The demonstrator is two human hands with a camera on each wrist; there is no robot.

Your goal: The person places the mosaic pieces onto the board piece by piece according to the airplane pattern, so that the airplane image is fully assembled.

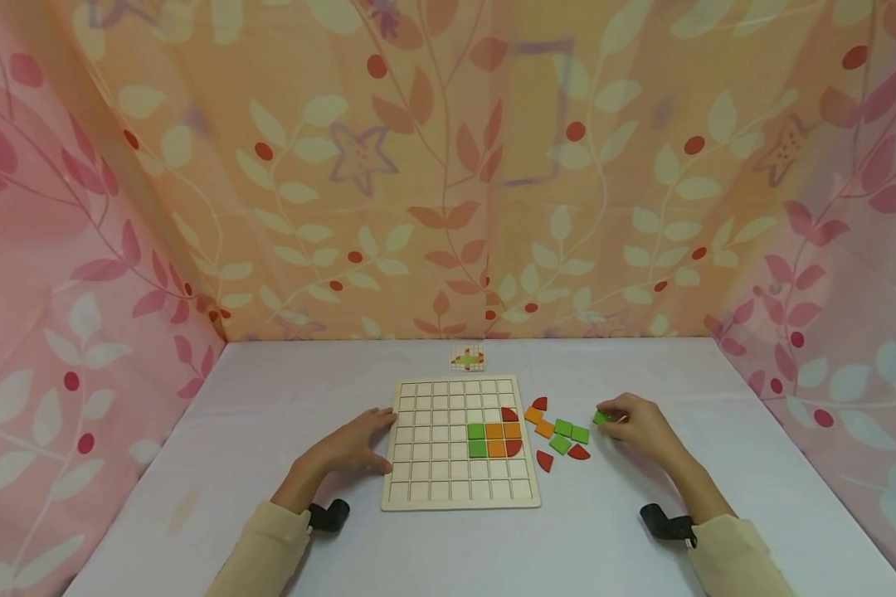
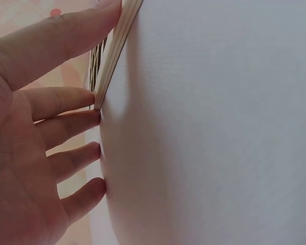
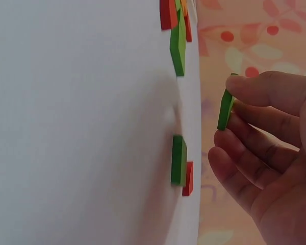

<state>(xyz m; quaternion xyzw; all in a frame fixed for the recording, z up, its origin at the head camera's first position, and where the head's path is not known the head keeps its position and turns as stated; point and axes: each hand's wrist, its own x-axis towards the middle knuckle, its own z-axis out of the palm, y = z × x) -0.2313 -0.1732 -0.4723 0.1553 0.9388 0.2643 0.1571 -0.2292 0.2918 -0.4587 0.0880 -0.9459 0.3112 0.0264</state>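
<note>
My right hand [image 1: 637, 424] pinches a green square tile [image 3: 226, 109] between thumb and fingers, held just above the table right of the loose pieces. Against the left edge of a wooden grid board [image 1: 427, 485] rests my left hand [image 1: 349, 442], its thumb and fingers spread and fairly straight. On the board's right side sit two green tiles [image 1: 477, 448], several orange tiles [image 1: 494, 431] and two red quarter-round pieces [image 1: 510, 414]. In the right wrist view, another green tile [image 3: 178, 161] and a red piece [image 3: 189, 178] lie on the table below my right hand.
Between board and right hand lie loose green tiles [image 1: 560, 445], orange tiles [image 1: 544, 429] and red quarter-rounds [image 1: 578, 452]. A small pattern card [image 1: 468, 358] lies behind the board. Patterned cloth [image 1: 448, 166] hangs around the white table [image 1: 269, 390] at the back and sides.
</note>
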